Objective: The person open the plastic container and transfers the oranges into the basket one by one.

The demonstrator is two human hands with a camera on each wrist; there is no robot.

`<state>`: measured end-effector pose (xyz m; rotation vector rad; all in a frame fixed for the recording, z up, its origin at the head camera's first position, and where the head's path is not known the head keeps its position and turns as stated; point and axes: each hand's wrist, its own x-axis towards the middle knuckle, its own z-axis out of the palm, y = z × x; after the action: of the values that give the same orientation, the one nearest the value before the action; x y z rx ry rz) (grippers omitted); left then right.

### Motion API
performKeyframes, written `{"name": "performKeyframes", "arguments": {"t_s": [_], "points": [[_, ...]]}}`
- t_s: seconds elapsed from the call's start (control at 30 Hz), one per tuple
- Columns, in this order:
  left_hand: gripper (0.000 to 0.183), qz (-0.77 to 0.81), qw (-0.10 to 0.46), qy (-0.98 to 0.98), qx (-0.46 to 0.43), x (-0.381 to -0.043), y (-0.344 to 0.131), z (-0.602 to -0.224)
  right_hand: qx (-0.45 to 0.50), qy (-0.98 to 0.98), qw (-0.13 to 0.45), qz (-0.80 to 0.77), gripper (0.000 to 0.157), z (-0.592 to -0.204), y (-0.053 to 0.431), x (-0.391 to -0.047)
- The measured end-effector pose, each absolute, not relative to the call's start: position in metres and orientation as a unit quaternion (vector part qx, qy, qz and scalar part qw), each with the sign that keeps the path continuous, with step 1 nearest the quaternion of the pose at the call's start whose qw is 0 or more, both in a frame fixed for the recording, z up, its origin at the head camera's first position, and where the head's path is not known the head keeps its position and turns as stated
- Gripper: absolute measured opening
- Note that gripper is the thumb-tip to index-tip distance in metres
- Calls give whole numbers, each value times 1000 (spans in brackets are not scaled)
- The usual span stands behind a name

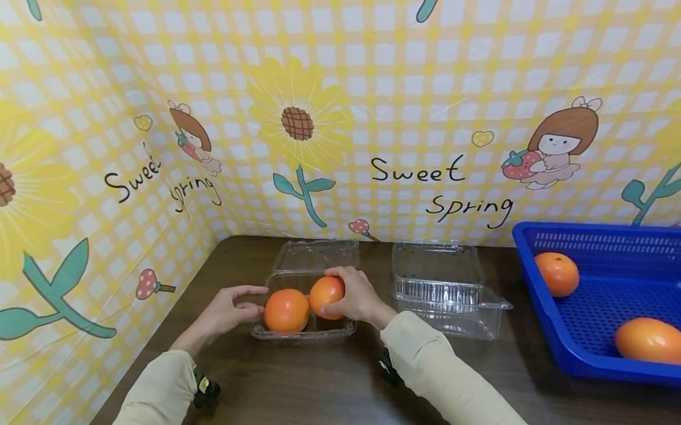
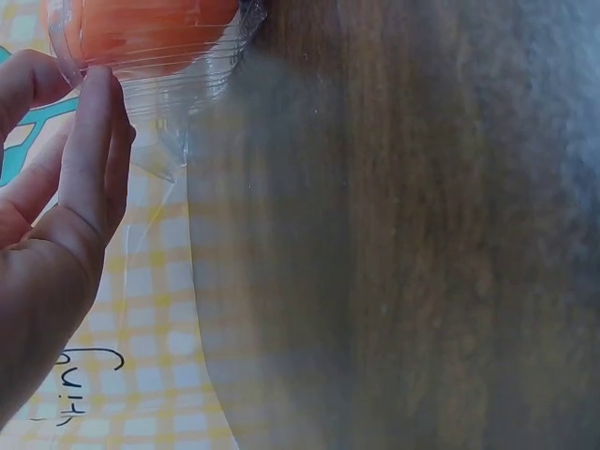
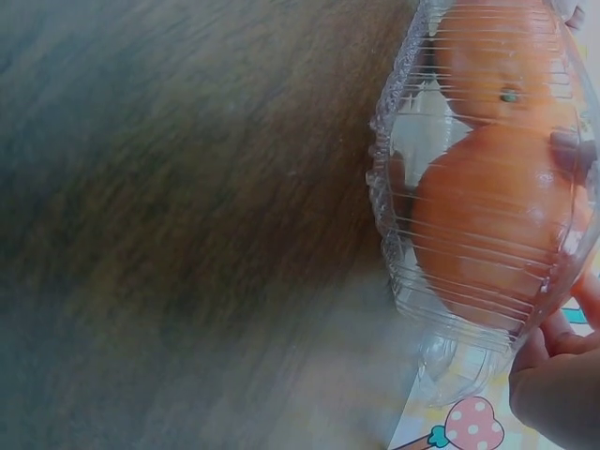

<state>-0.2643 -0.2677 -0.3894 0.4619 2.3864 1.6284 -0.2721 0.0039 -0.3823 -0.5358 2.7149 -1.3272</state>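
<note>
An open clear plastic clamshell box (image 1: 336, 333) sits on the table with two oranges in its base. The right hand (image 1: 354, 296) grips the right orange (image 1: 325, 296) in the box, thumb on its near side and fingers over its top. Beside the left orange (image 1: 287, 311), the left hand (image 1: 229, 308) rests at the box's left side, fingers extended and thumb apart. In the left wrist view, its fingertips touch the box's clear edge (image 2: 178, 89). The right wrist view shows both oranges through the ribbed plastic wall (image 3: 394, 272).
To the right stand more clear clamshell boxes (image 1: 439, 291), one over another. Farther right, a blue basket (image 1: 537, 317) holds an orange (image 1: 557, 274) and another orange (image 1: 655, 343). A checked cloth (image 1: 416, 104) hangs behind and left of the brown table (image 1: 305, 396).
</note>
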Motion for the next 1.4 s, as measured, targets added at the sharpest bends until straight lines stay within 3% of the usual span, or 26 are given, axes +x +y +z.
{"name": "performKeyframes", "arguments": {"t_s": [1.4], "points": [[44,549,95,817,149,-263,-267,-391,-255,882,45,-394,63,-376,8,-277]]}}
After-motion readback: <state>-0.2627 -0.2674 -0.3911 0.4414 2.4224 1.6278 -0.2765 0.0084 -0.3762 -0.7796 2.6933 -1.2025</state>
